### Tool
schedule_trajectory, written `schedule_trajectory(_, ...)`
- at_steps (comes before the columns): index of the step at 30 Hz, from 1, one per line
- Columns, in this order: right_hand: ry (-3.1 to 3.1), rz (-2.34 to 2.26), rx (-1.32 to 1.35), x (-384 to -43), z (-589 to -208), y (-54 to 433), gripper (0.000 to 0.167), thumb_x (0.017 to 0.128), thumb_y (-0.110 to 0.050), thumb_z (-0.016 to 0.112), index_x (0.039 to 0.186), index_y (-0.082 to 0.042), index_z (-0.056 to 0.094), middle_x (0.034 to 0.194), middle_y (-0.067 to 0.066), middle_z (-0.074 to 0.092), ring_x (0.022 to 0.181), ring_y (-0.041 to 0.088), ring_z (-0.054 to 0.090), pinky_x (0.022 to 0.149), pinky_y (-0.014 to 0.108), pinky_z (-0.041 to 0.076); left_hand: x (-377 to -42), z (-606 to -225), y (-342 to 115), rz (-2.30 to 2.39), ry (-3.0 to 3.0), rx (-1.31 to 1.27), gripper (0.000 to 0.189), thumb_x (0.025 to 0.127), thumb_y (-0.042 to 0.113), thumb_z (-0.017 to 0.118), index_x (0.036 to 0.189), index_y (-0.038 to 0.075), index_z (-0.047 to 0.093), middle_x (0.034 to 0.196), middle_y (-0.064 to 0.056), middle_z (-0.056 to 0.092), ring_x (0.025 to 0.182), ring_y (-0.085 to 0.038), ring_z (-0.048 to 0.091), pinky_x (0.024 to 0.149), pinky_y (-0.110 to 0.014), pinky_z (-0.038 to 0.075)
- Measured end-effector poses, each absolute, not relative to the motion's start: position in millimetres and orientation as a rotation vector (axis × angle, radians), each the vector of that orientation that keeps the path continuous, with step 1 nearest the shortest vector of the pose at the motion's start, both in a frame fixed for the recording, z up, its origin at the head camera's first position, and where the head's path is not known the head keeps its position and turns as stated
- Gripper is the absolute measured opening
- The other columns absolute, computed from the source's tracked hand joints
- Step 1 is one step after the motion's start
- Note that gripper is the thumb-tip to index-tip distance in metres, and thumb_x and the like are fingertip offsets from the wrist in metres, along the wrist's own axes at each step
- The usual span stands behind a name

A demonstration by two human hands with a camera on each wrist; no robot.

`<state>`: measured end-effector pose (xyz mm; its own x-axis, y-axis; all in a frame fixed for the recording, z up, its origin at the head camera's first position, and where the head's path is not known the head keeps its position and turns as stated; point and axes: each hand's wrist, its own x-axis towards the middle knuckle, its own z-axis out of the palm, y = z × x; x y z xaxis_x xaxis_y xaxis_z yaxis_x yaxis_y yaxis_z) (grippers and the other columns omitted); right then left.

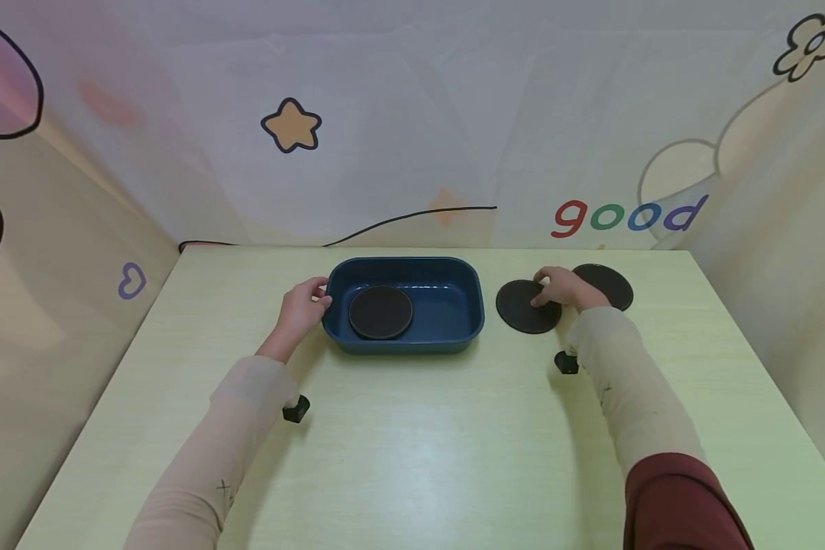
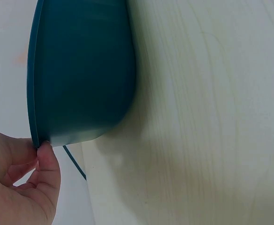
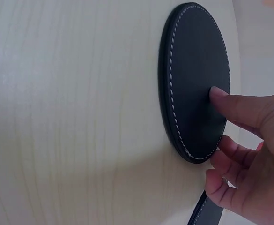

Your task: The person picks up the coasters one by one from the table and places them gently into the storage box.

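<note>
On the table (image 1: 426,428), your left hand (image 1: 302,307) pinches the rim of one blue tray (image 1: 447,305), where one black coaster (image 1: 381,312) lies. Right of it are two more: your right hand (image 1: 567,288) grips the second coaster (image 1: 521,307) with thumb and fingers; the third coaster (image 1: 610,284) is just beside.

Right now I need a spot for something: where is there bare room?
Widest: the tabletop between the sleeves, in front of the blue tray. Inside the tray, right of its black disc, is bare too. Crowded: right of the tray, with two discs and the right hand.
</note>
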<state>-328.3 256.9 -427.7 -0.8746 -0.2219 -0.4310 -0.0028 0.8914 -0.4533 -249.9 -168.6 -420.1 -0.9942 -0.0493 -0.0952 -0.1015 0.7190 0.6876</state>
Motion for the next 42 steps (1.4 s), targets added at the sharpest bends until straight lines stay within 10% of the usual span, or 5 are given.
schedule_trajectory(13, 2.494, -0.648, -0.047, -326.0, -427.9, 258.2, 0.041, 0.081, -0.018, 0.062, 0.107, 0.005, 0.039, 0.097, 0.016, 0.04, 0.086, 0.028, 0.038, 0.068, 0.032, 0.034, -249.4, -419.4, -168.4, 1.175, 2.843, -0.127, 0.037, 0.088, 0.007, 0.049, 0.125, 0.001, 0.046, 0.104, -0.018, 0.054, 0.094, -0.029, 0.053, 0.08, -0.036, 0.047)
schedule_trajectory(29, 2.478, -0.63, -0.08, -321.9, -424.5, 256.7, 0.032, 0.081, -0.019, 0.062, 0.096, 0.003, 0.045, 0.081, 0.008, 0.036, 0.071, 0.02, 0.034, 0.061, 0.029, 0.03, -250.4, -422.3, -168.9, 1.18, 2.853, -0.125, 0.037, 0.088, 0.007, 0.05, 0.124, 0.001, 0.047, 0.103, -0.018, 0.055, 0.093, -0.029, 0.054, 0.079, -0.035, 0.047)
schedule_trajectory(42, 2.417, -0.84, -0.095, -323.6, -416.2, 261.5, 0.028, 0.086, -0.012, 0.052, 0.103, 0.002, 0.036, 0.103, 0.014, 0.037, 0.09, 0.026, 0.04, 0.07, 0.033, 0.04, -250.4, -421.1, -169.1, 1.179, 2.844, -0.13, 0.038, 0.088, 0.008, 0.049, 0.125, 0.001, 0.046, 0.105, -0.018, 0.055, 0.094, -0.028, 0.054, 0.079, -0.035, 0.047)
